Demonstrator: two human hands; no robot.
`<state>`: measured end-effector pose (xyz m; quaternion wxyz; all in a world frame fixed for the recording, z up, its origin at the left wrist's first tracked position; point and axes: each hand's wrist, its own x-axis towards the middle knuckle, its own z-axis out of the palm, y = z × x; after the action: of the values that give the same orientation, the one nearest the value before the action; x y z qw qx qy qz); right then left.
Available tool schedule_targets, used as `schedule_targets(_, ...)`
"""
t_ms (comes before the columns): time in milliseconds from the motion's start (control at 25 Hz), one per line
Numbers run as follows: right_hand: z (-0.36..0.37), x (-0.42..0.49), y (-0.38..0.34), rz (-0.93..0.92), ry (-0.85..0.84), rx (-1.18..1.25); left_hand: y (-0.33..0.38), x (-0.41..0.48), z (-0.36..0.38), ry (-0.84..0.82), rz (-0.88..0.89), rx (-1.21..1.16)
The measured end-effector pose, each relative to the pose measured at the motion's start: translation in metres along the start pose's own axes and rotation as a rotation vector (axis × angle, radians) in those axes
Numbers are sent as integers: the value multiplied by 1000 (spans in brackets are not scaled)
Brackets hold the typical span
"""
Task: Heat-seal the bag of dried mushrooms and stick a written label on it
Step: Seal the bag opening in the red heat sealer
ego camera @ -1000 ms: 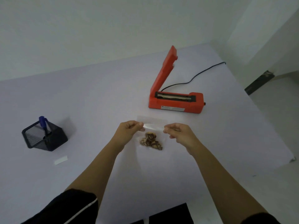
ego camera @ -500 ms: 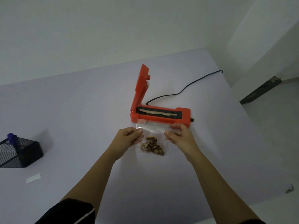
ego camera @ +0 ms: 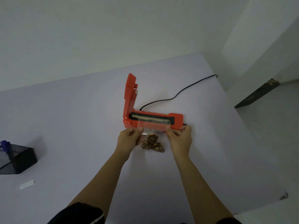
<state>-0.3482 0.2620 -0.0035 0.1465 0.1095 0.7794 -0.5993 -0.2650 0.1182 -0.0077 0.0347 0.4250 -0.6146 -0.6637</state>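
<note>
A clear plastic bag [ego camera: 152, 126] holds several brown dried mushrooms [ego camera: 152, 143] at its bottom. My left hand [ego camera: 129, 139] pinches the bag's left edge and my right hand [ego camera: 178, 138] pinches its right edge. The bag's open top lies across the front of the orange heat sealer [ego camera: 176, 121], over its black sealing strip. The sealer's lid [ego camera: 129, 94] stands raised at its left end. A white blank label [ego camera: 27, 184] lies on the table at the far left. A blue pen [ego camera: 5, 147] stands in a black mesh holder [ego camera: 19, 160].
The sealer's black power cord [ego camera: 179, 92] runs back right across the pale table [ego camera: 72, 118] towards the wall. The table's right edge [ego camera: 258, 143] drops off to the floor. White walls close in behind and to the right.
Both hands have carried the bag forward from the table's middle onto the sealer, so its top now lies over the sealing strip. The view has shifted right and nearer to the sealer.
</note>
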Motion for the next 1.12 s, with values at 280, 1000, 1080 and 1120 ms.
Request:
schedule_targets(280,8,5,-4,-45,53,-108,3,3,-2,86,-30,21)
schedule_targets(1000,-9,26,-76,-510,58,-143,17,14,-4,92,-84,120)
schedule_targets(1080,-7,27,-118,-733,21,-96,20,14,-3,99,-69,133)
schedule_targets(1120,-6,26,-138,-850,-20,-103,22,14,-2,107,-65,141)
